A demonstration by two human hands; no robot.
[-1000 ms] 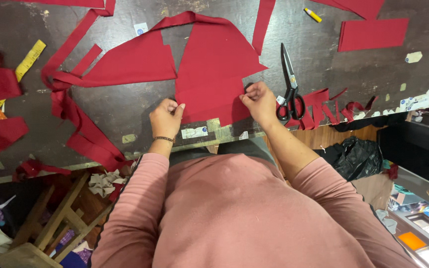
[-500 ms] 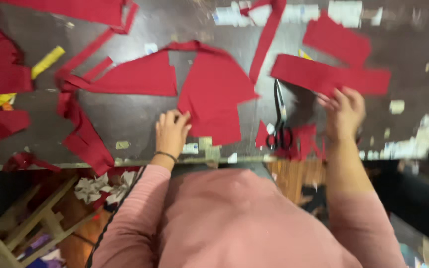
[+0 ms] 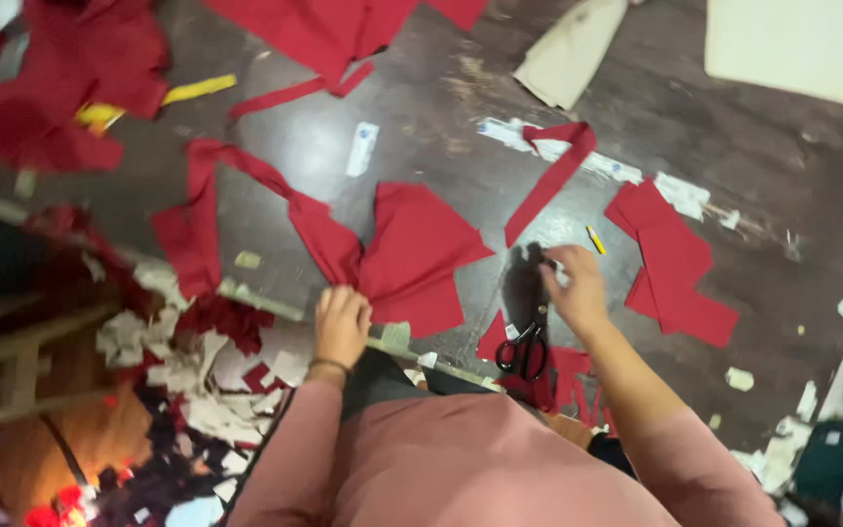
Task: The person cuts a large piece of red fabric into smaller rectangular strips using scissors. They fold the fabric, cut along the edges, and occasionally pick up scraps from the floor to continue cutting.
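The large red fabric piece is spread on the dark tabletop, close to the near edge, and its lower left corner is pinned under the left hand, which is curled shut on the cloth. The right hand is held just beyond the black-handled scissors, fingers bent narrow over the blades' end; whether anything is pinched there cannot be told.

A risk is judged here: the cloth is held at one corner only, so it could be dragged askew or bunched if pulled. The scissors lie close to the tabletop's edge and could be knocked off by the right forearm.

One pair of scissors is counted. One long red strip is seen just beyond the right hand, one small yellow marker beside it, and a cut red piece to the right of that. A twisted red length is laid left of the main piece, touching it. Two pale card sheets are counted at the far side. White and red scraps are heaped below the edge, too many to count.
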